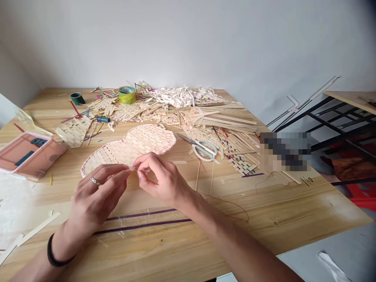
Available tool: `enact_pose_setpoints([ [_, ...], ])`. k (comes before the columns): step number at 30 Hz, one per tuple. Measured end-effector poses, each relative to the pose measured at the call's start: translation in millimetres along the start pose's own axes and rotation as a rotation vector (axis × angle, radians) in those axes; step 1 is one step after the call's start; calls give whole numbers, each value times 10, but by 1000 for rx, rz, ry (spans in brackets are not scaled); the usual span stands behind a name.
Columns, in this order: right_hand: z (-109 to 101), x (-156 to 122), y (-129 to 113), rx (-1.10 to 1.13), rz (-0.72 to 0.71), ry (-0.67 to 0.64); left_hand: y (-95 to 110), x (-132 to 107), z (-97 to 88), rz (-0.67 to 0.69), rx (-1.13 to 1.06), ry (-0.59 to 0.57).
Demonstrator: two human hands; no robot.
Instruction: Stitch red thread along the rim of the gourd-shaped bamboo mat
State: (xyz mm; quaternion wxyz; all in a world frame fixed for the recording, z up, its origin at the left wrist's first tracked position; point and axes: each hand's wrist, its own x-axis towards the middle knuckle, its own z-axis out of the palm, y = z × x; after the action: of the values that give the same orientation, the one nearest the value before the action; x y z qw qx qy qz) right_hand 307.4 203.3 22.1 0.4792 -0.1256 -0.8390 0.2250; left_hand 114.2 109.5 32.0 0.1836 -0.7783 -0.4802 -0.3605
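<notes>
My left hand (98,192), with a ring and a black wrist band, has its thumb and fingertips pinched together. Meeting it at the fingertips is my right hand (164,176), which pinches a thin needle (144,170). What the left fingertips grip is too small to make out. A fine red thread (239,204) loops over the table to the right of my right forearm. Just behind both hands lies a woven bamboo-strip piece (143,139) shaped like two joined rounds, its edge bound with red stitching. White-handled scissors (204,150) lie open to its right.
Loose strips (223,117) and white scraps (185,95) heap along the back of the wooden table (235,243). Tape (127,95), a green spool (77,98) and a blue spool (103,119) stand or lie there. At left is a pink box (26,154); purple strips (147,226) lie in front.
</notes>
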Motion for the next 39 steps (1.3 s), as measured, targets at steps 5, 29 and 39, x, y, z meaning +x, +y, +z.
enact_pose_setpoints([
  [5, -18, -11, -12, 26, 46, -21, 21, 22, 3, -1, 20, -2],
  [29, -11, 23, -118, 443, 524, 44, 73, 65, 13, 32, -72, -52],
  [39, 1, 24, -133, 530, 637, 100, 90, 76, -2, 23, -116, -54],
])
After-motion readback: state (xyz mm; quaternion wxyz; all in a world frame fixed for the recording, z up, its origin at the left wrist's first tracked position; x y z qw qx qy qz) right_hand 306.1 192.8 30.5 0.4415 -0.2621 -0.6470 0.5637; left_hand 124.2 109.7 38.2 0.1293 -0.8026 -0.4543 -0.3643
